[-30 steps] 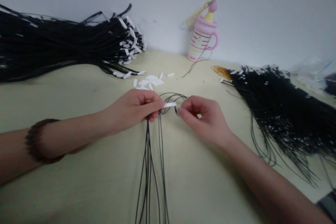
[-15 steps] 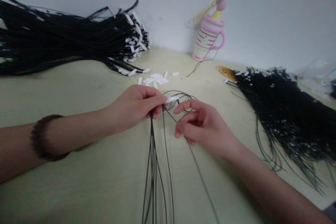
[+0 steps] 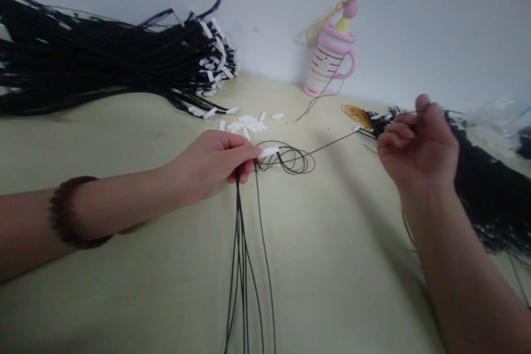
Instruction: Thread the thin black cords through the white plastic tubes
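My left hand [image 3: 226, 160] pinches a bundle of thin black cords [image 3: 243, 232] together with a small white strip [image 3: 270, 152] that sticks out past the fingertips. Below that hand the cords hang down in a loose fan, while small black loops [image 3: 296, 159] curl out to its right. Over on the right, my right hand [image 3: 418, 144] is raised, thumb and fingers closed on one cord [image 3: 336, 142]. That cord runs taut and slanting from the loops up to the right hand.
Several small white pieces [image 3: 249, 123] lie just beyond my left hand. A thick bundle of black cords with white ends [image 3: 124, 61] is at the back left; another black bundle [image 3: 493, 193] lies right. A pink-and-white toy cup [image 3: 327, 61] stands against the wall.
My right hand has moved up and to the right from beside the left hand, drawing one cord out straight. The left hand has barely shifted and still holds the bundle and white strip.
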A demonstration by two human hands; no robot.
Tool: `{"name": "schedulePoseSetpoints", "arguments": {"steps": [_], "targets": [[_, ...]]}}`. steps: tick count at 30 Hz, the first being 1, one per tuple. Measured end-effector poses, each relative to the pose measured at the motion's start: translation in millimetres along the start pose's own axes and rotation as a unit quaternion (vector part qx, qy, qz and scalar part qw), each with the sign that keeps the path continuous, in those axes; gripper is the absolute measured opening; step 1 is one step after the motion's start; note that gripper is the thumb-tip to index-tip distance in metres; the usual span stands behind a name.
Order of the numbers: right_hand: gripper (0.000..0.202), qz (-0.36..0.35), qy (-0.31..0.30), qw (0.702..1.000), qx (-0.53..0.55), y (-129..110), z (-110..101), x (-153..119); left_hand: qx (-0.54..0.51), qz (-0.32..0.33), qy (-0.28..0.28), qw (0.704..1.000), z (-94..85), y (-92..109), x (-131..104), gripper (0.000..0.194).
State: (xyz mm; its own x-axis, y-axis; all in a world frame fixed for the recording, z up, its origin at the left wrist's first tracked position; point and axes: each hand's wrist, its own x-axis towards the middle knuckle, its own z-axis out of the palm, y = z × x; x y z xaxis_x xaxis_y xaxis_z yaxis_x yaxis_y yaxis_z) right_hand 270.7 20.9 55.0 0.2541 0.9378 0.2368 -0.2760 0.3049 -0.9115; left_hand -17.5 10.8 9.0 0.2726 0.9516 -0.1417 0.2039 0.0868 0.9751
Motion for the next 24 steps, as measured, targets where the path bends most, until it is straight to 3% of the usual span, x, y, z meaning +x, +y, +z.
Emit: {"name": "schedulePoseSetpoints", "arguments": {"steps": [2,4,6,8,10,16,24], "targets": [[0.013,-0.029,0.005,0.998,-0.046,7,7,-7,-0.008,-0.005,0.004,1.0,-0.2,-1,1,0.028],[0.011,-0.078,-0.024,0.974,-0.212,13,21,-24,-0.026,-0.01,0.003,1.0,-0.5,-2,2,0.025],[0.017,-0.143,-0.094,0.89,-0.422,16,37,-47,-0.036,-0.014,0.006,0.999,-0.7,-4,3,0.024],[0.029,-0.215,-0.18,0.814,-0.508,19,53,-69,-0.033,-0.013,0.011,0.999,-0.8,-4,3,0.027],[0.035,-0.241,-0.246,0.782,-0.519,25,64,-84,-0.033,-0.014,0.017,0.999,-0.7,-4,2,0.028],[0.031,-0.173,-0.327,0.772,-0.517,49,66,-92,-0.043,-0.02,0.017,0.999,-0.5,-1,1,0.029],[0.031,-0.201,-0.319,0.792,-0.48,50,67,-96,-0.038,-0.025,0.026,0.999,1.1,1,2,0.028]]}}
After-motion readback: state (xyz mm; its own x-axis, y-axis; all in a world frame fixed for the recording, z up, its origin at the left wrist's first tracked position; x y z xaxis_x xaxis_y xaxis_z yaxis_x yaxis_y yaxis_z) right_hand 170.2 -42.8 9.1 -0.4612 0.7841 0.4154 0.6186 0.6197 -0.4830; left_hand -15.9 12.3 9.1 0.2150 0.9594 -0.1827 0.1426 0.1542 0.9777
